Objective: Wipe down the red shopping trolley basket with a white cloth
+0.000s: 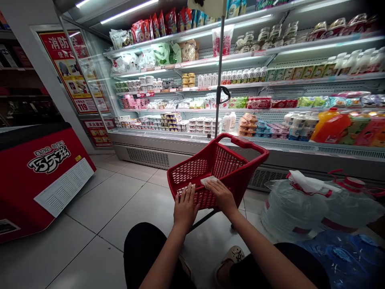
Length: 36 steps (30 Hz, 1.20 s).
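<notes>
A red plastic shopping cart (255, 160) stands in front of my knees, its basket of latticed mesh turned side-on to me. My left hand (185, 206) lies against the near side of the basket, fingers stretched out and nothing in them. To its right, my right hand (221, 194) presses a white tissue or thin cloth (208, 180) onto the basket's near top rim. Part of the tissue is hidden under the fingers. A raised push bar with a red grip (245, 143) rises at the cart's right end.
Behind the cart runs an open refrigerated display case (144, 148) with shelves of dairy and drinks. A red chest freezer (45, 176) stands left. Large water bottles (293, 206) and blue-wrapped bottles (343, 257) sit at right. A thin pole (221, 64) rises behind the cart.
</notes>
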### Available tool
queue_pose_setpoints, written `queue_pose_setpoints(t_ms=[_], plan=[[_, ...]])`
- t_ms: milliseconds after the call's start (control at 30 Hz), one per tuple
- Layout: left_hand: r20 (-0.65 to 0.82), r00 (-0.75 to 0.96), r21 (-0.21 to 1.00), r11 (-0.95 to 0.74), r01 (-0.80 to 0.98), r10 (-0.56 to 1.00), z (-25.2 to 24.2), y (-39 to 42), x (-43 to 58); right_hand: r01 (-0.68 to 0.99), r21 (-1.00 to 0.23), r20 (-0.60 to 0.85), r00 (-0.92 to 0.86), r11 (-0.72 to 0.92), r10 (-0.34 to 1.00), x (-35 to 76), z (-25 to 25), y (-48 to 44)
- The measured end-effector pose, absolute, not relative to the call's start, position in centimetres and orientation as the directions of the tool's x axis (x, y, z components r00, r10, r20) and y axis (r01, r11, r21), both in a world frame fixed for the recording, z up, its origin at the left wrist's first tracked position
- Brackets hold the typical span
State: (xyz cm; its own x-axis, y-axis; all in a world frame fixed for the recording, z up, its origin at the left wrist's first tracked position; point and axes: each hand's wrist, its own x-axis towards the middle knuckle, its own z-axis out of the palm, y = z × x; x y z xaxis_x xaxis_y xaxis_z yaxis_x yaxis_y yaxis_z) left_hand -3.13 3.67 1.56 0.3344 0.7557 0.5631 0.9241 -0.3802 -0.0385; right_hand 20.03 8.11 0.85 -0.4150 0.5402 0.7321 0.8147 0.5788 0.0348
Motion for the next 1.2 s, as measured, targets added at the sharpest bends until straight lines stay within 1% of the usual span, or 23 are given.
queue_pose_setpoints(t_ms=[100,167,300,367,600,700,767,900,967,1200], plan=[[0.567,0.378,-0.021,-0.446,0.895,0.732,1.3,3.8,-4.9,0.812,0.036,0.710,-0.431,0.583,0.557,22.7,1.6,8.2],[0.580,0.370,0.009,-0.460,0.888,0.725,1.0,3.8,-5.7,0.841,0.014,0.714,-0.387,0.541,0.584,25.1,2.0,8.6],[0.577,0.348,0.033,-0.447,0.894,0.739,0.4,3.4,-5.1,0.892,-0.045,0.748,-0.269,0.450,0.606,27.1,1.6,9.1],[0.572,0.336,0.026,-0.426,0.905,0.748,0.2,3.1,-4.0,0.894,-0.056,0.760,-0.251,0.446,0.600,25.9,1.0,8.9],[0.576,0.351,-0.034,-0.407,0.913,0.738,0.2,3.0,-2.3,0.803,-0.014,0.754,-0.383,0.596,0.533,18.4,-0.6,6.8],[0.570,0.366,-0.040,-0.420,0.907,0.736,0.2,3.1,-2.6,0.772,0.021,0.737,-0.441,0.635,0.512,19.3,-0.3,6.4],[0.561,0.372,-0.037,-0.427,0.903,0.739,0.3,3.0,-2.8,0.773,0.024,0.727,-0.448,0.634,0.520,21.7,0.2,6.5],[0.550,0.386,-0.035,-0.442,0.896,0.740,0.4,2.8,-3.1,0.841,-0.010,0.746,-0.353,0.540,0.565,26.9,0.8,7.2],[0.546,0.387,-0.031,-0.444,0.895,0.742,0.5,2.8,-3.1,0.856,-0.015,0.747,-0.334,0.517,0.575,28.1,0.7,7.5],[0.547,0.383,-0.015,-0.448,0.894,0.744,0.5,2.8,-2.6,0.872,-0.080,0.758,-0.260,0.482,0.598,27.3,0.0,9.0]])
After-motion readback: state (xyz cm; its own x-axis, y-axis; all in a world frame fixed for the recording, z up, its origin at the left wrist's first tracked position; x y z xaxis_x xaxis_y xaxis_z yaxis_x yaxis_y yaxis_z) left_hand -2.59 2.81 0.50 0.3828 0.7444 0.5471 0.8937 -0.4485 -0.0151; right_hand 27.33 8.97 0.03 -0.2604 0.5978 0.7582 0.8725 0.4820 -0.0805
